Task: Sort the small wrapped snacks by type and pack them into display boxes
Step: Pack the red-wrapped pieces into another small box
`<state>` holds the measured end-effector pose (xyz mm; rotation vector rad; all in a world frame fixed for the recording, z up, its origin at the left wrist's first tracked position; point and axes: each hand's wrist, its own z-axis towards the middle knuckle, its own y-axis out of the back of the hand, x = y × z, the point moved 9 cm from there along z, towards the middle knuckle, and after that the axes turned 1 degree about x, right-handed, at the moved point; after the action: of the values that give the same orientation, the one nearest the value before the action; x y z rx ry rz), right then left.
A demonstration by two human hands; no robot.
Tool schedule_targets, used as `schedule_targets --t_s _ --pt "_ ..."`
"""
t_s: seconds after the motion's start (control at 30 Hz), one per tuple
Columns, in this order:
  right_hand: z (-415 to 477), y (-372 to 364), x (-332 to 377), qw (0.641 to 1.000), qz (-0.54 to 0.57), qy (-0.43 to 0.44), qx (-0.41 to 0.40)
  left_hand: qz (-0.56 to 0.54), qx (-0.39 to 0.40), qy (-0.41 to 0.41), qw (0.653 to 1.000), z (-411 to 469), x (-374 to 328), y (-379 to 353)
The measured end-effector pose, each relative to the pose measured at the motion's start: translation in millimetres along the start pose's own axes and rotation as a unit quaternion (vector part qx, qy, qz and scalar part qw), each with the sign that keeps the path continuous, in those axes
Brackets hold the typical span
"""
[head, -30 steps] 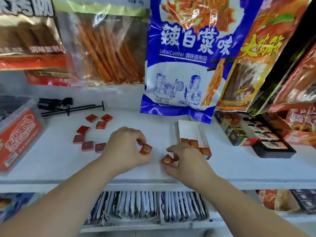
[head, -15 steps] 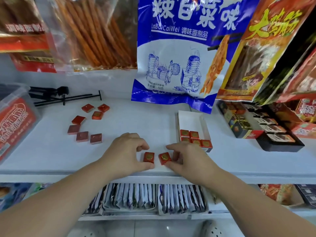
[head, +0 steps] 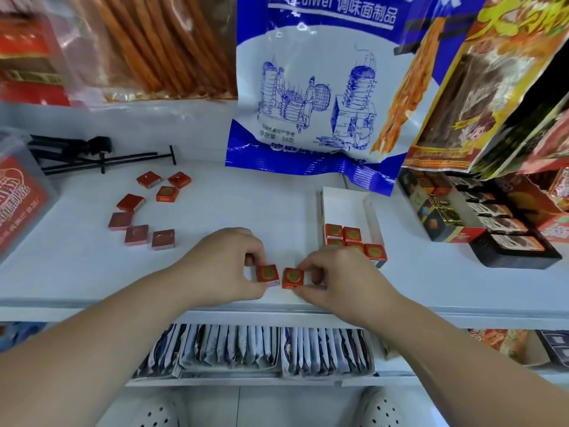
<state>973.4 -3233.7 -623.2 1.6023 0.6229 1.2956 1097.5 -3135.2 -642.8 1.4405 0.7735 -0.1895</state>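
Head view: two wrapped snacks are held just beside each other on the shelf (head: 246, 211).
Left hand (head: 221, 266): left square (head: 268, 274) is pinched in the grip.
Right hand (head: 341, 278): right square (head: 293, 278) is pinched in the grip.

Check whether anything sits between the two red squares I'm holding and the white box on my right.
Nothing visible does. Only bare shelf lies between the held squares and the white box. The box's near end is filled by packed squares; free room lies farther back.
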Motion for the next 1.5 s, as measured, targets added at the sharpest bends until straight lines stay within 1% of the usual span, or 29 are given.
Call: schedule_targets --t_s 0.07,0.1,0.17,0.23,0.3,0.33,0.4,0.47,0.5,0.57,0.6,0.67,0.73,0.77,0.83,0.97,1.07,1.2,1.33,1.5 --pt "0 1 -5 0.999 -0.021 -0.030 -0.002 -0.016 0.020 -0.011 1.000 -1 1 -2" --pt "0 2 -7 0.998 -0.049 -0.043 -0.004 -0.020 0.022 -0.014 0.999 -2 0 -2" --pt "1 6 -7 0.995 -0.086 -0.047 -0.015 -0.022 0.017 -0.022 0.999 -2 -1 -1" --pt "1 7 -1 0.998 -0.065 -0.014 -0.007 -0.018 0.013 -0.028 0.999 -2 -3 0" --pt "0 3 10 0.998 -0.039 0.045 0.022 -0.021 0.013 -0.031 0.999 -3 -3 0" --pt "0 0 14 0.996 -0.038 0.068 0.035 -0.025 0.013 -0.031 0.999 -4 -3 0" --pt "1 -3 18 0.994 -0.050 0.086 0.045 -0.035 0.013 -0.026 0.999 -4 -2 1" --pt "4 -1 15 0.996 -0.051 0.066 0.025 -0.040 0.013 -0.020 0.999 -4 -2 2" --pt "5 1 12 0.997 -0.061 0.039 0.012 -0.042 0.012 -0.018 0.999 -4 -2 2" --pt "6 5 4 0.993 -0.113 -0.017 -0.002 -0.044 0.011 -0.018 0.999 -5 -2 3" --pt "6 6 2 0.991 -0.127 -0.030 -0.005 -0.043 0.013 -0.017 0.999 -5 -2 3" --pt "4 8 5 0.995 -0.098 -0.012 -0.004 -0.040 0.015 -0.014 0.999 -5 -2 3" --pt "3 3 10 0.997 -0.061 0.034 0.032 -0.041 0.014 -0.010 0.999 -5 -1 4" --pt "3 0 13 0.996 -0.056 0.056 0.049 -0.042 0.015 -0.007 0.999 -4 -1 4" --pt "3 -3 17 0.994 -0.054 0.080 0.058 -0.042 0.017 -0.005 0.999 -4 -2 4" --pt "8 3 12 0.997 -0.030 0.056 0.038 -0.052 0.019 -0.007 0.998 -2 -5 1" --pt "8 13 14 0.998 0.021 0.053 0.001 -0.077 0.012 -0.014 0.997 -1 -12 -1" --pt "5 20 20 0.993 0.089 0.073 -0.021 -0.128 -0.026 -0.028 0.991 1 -24 4" --pt "2 36 6 0.979 0.192 0.048 -0.052 -0.174 -0.066 -0.028 0.982 6 -33 14" --pt "-6 51 -12 0.967 0.246 0.035 -0.050 -0.220 -0.095 -0.039 0.970 17 -50 13"
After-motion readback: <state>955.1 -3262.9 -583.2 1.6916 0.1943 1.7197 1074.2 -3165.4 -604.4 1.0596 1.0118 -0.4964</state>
